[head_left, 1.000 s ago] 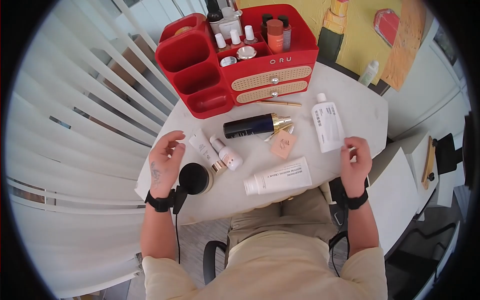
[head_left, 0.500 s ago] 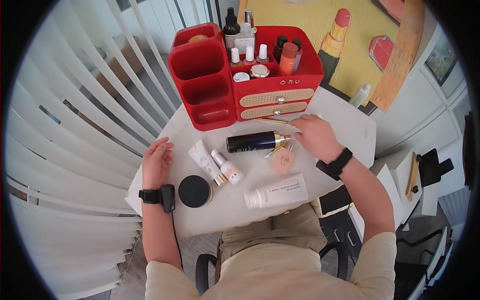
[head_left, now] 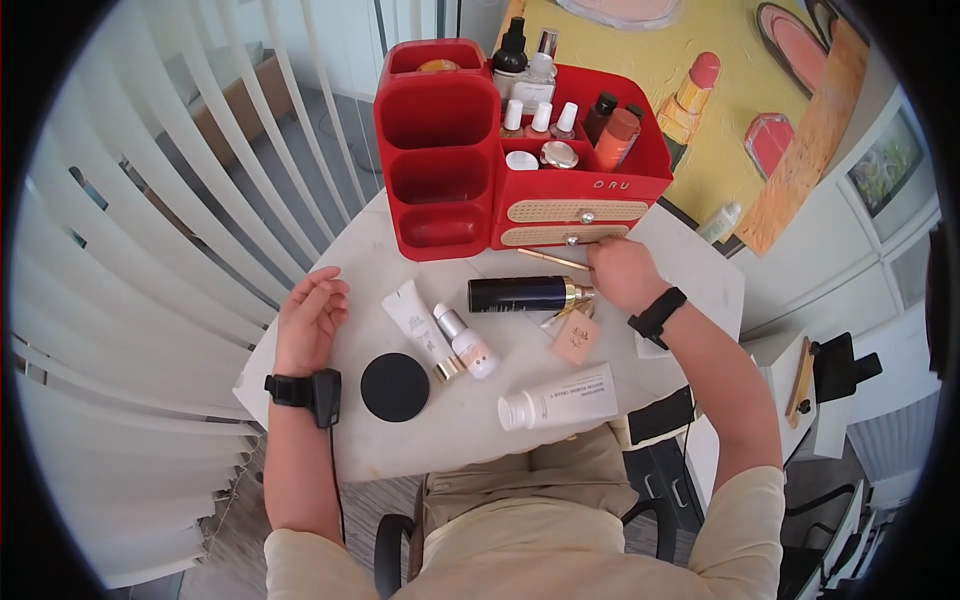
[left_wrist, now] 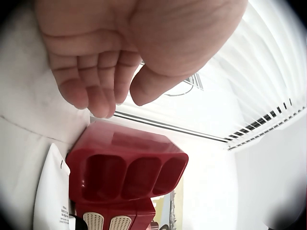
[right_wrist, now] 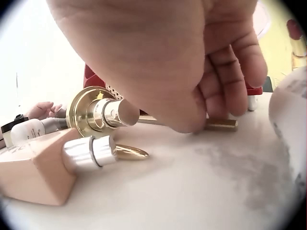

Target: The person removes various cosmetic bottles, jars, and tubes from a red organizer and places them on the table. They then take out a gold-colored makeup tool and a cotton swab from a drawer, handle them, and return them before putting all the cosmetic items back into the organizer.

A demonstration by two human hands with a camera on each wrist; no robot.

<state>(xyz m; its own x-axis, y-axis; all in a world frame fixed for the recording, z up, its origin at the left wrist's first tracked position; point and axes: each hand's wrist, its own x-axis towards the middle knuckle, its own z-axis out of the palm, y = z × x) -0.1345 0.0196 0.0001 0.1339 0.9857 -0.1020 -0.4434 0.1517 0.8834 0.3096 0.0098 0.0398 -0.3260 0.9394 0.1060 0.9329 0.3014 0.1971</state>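
Observation:
My right hand (head_left: 628, 276) is at the slim gold pencil-like stick (head_left: 548, 258), which lies in front of the red organizer (head_left: 440, 245). Thumb and fingertips pinch the stick near one end, and in the right wrist view its gold tip (right_wrist: 225, 125) sticks out beyond the thumb. Beside this hand lie a dark blue pump bottle (head_left: 515, 294) with a gold neck and a square peach bottle (head_left: 575, 338). My left hand (head_left: 308, 318) holds nothing, its fingers relaxed above the left side of the table. Nearest to it is a black-lidded jar (head_left: 395, 387).
A white tube (head_left: 412, 315) and a small pump bottle (head_left: 468, 345) lie mid-table, a cream tube (head_left: 570, 398) near the front edge. The right forearm mostly hides a white bottle (right_wrist: 292, 110). Several bottles stand inside the organizer; blinds (head_left: 150, 300) hang at the left.
My right hand has moved from beside the white bottle, left and away from me, to the gold stick, and now pinches it. My left hand stays over the left side with its fingers loose.

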